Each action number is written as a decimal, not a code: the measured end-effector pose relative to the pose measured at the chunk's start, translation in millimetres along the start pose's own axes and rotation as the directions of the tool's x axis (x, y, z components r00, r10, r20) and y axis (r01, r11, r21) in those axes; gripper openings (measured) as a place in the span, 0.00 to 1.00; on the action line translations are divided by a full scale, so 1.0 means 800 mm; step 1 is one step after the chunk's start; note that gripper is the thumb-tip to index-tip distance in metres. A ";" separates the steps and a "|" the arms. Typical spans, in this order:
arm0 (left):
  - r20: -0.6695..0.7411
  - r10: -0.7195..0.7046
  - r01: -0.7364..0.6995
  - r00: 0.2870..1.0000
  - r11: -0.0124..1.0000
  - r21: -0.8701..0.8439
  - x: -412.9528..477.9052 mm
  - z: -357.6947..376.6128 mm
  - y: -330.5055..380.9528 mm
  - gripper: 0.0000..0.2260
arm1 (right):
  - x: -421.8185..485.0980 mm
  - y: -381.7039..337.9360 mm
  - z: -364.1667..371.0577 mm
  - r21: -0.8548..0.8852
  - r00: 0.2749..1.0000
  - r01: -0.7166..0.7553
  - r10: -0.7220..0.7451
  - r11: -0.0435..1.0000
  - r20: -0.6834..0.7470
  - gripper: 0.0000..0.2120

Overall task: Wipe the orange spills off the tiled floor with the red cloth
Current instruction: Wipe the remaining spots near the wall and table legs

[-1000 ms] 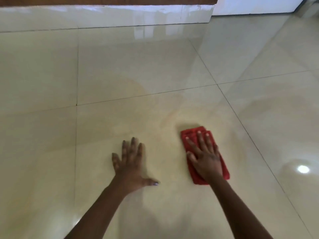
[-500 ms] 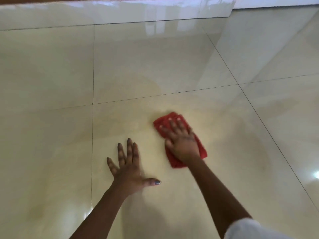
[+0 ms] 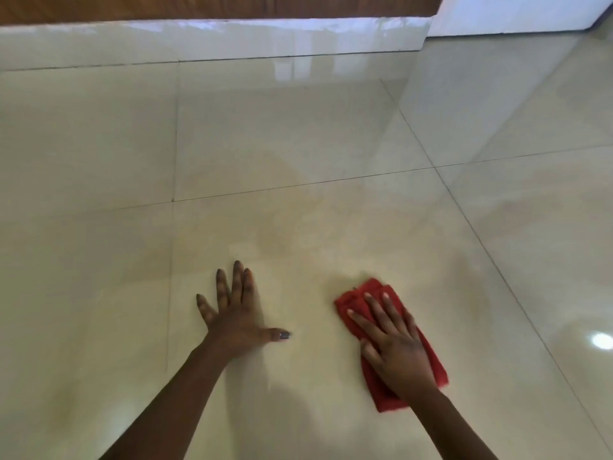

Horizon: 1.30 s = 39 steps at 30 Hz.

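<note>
The right hand (image 3: 394,346) lies flat and open on the red cloth (image 3: 388,340), all fingers spread, and presses it against the tiled floor (image 3: 265,134). It does not grip the cloth; the palm only holds it down. Half a second ago the cloth was further to the left and further from the person, close to the left hand; now it is back at the right, nearer to the body, about where it was one second ago. So the hand makes a stroke to the left and returns: one wiping pass over the same tile.

The left hand (image 3: 235,313) stays in the same place, open, palm down on the bare tile, thumb pointing toward the cloth. It seems to carry the weight of the person.

A faint orange film (image 3: 298,227) is visible on the tile beyond both hands, and a pale streak also to the right of the cloth. I judge that the spill is thinned but not gone, so more passes are probably needed, reaching further forward.
</note>
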State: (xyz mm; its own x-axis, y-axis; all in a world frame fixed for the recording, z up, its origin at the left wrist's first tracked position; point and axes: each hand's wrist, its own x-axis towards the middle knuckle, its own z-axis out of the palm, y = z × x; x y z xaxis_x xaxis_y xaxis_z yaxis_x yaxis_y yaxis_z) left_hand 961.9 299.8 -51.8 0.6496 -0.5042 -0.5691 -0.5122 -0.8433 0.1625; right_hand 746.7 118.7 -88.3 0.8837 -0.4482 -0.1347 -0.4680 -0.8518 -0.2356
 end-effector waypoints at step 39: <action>-0.203 0.006 -0.014 0.979 0.999 -0.039 -0.074 0.044 -0.093 0.66 | 0.171 -0.117 -0.021 -0.021 0.999 -0.024 0.024 0.999 0.026 0.24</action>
State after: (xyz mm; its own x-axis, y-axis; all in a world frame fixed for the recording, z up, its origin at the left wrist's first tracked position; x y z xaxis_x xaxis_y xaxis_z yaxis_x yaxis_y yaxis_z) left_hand 941.7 398.9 -58.5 0.7469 -0.5366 -0.3927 -0.4993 -0.8426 0.2019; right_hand 911.9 132.6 -68.2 0.8716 -0.4614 -0.1658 -0.4884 -0.8465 -0.2117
